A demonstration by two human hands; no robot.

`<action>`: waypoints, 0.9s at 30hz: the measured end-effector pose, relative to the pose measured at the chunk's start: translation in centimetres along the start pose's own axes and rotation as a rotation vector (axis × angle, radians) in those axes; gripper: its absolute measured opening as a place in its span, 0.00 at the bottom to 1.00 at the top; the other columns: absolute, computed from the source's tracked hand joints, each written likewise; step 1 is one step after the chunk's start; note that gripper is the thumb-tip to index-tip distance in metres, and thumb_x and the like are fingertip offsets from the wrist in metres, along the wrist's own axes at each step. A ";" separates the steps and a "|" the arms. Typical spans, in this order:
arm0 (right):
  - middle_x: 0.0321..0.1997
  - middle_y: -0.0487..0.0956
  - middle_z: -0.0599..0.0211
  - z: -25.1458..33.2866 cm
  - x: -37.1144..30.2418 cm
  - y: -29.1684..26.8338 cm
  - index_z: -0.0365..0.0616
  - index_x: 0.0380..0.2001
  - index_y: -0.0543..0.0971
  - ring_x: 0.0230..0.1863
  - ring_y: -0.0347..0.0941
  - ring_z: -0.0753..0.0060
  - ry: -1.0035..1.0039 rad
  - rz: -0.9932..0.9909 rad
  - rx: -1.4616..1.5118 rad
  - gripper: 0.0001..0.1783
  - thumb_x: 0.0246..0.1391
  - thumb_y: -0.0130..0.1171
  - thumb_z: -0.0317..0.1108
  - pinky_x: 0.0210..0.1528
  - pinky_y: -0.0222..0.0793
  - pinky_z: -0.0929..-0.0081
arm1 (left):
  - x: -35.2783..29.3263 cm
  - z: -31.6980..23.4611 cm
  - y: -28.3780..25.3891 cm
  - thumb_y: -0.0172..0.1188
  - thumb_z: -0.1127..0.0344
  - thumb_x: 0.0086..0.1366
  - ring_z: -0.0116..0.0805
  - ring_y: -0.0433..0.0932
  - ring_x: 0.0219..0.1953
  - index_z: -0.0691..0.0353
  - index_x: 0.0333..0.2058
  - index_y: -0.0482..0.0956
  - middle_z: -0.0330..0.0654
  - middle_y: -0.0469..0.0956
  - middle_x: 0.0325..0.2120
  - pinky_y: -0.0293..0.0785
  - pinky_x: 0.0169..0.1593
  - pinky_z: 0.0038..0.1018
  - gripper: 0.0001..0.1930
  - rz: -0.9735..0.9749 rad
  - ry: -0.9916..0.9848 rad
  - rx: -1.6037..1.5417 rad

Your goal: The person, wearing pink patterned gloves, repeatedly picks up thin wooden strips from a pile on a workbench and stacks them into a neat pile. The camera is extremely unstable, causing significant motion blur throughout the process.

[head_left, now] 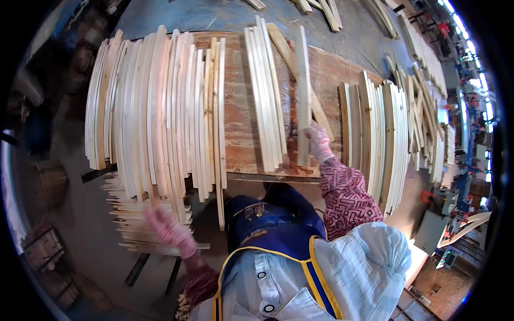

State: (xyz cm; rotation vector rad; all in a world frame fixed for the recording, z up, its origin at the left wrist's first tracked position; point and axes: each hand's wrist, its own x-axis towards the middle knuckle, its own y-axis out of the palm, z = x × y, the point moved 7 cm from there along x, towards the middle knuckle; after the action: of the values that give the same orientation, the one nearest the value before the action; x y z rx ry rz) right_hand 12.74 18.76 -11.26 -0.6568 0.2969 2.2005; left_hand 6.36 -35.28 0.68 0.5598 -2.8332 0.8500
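Note:
My right hand [320, 142], in a light patterned glove, grips the lower end of a pale wooden slat [302, 80] held on edge above a plywood-topped table. Under that slat a darker board [315, 107] lies slantwise. A small group of slats [263, 96] lies just left of it. My left hand [165, 227], gloved too, is smeared by motion near the close ends of a wide row of slats [144, 107]. Whether it touches or holds one of them cannot be made out.
The reddish-brown tabletop [239, 117] shows between the groups. To the right stands another stack of slats [383, 139], with loose boards [420, 107] beyond. A lower pile of crosswise slats [136, 227] sits at left, below the wide row. More boards [326, 13] lie on the far floor.

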 end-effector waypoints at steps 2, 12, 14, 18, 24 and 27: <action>0.34 0.82 0.62 -2.5 0.5 0.3 0.43 0.45 0.81 0.35 0.79 0.66 -0.111 0.086 -0.424 0.15 0.57 0.54 0.35 0.37 0.74 0.66 | -1.8 -8.2 10.0 0.58 0.56 0.69 0.40 0.79 0.44 0.64 0.58 0.73 0.50 0.76 0.55 0.77 0.47 0.32 0.24 0.277 0.412 0.071; 0.54 0.76 0.55 10.3 3.4 -1.0 0.49 0.53 0.74 0.55 0.72 0.49 -0.565 -0.121 -1.326 0.28 0.51 0.63 0.48 0.54 0.69 0.54 | -12.2 -15.8 36.9 0.67 0.39 0.51 0.65 0.42 0.71 0.43 0.72 0.44 0.54 0.37 0.72 0.49 0.69 0.54 0.56 0.953 0.107 0.862; 0.54 0.77 0.52 10.5 4.5 -1.4 0.46 0.57 0.74 0.54 0.74 0.54 -0.296 -0.040 -1.416 0.31 0.50 0.66 0.43 0.55 0.70 0.59 | -12.1 -14.2 36.8 0.65 0.42 0.54 0.64 0.43 0.71 0.41 0.72 0.44 0.51 0.37 0.72 0.51 0.68 0.54 0.52 0.912 0.133 0.858; 0.55 0.78 0.58 6.7 6.6 -2.9 0.39 0.64 0.69 0.52 0.75 0.67 0.115 0.460 -0.090 0.31 0.59 0.61 0.38 0.56 0.70 0.70 | -11.1 -14.8 36.8 0.63 0.45 0.58 0.62 0.47 0.70 0.39 0.72 0.47 0.48 0.39 0.72 0.54 0.67 0.54 0.47 0.983 0.148 0.760; 0.50 0.80 0.59 4.9 3.7 -2.5 0.33 0.59 0.72 0.49 0.77 0.66 0.221 0.329 0.194 0.25 0.64 0.56 0.38 0.52 0.74 0.68 | -9.2 -15.7 37.0 0.64 0.40 0.56 0.66 0.45 0.70 0.46 0.71 0.48 0.53 0.41 0.71 0.47 0.69 0.56 0.50 0.973 0.123 0.647; 0.51 0.79 0.58 4.6 2.3 -2.5 0.33 0.57 0.73 0.50 0.76 0.67 0.311 0.222 0.135 0.23 0.64 0.55 0.37 0.51 0.74 0.66 | -10.1 -18.6 38.5 0.64 0.37 0.54 0.70 0.42 0.70 0.48 0.71 0.49 0.56 0.42 0.71 0.42 0.69 0.61 0.52 0.986 0.208 0.845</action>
State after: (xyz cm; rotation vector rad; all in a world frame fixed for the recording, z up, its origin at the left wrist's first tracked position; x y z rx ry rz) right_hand 11.75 23.81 -8.67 -0.9285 0.7019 2.2569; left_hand 1.19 7.95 -5.56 -0.9312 -2.3226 2.0898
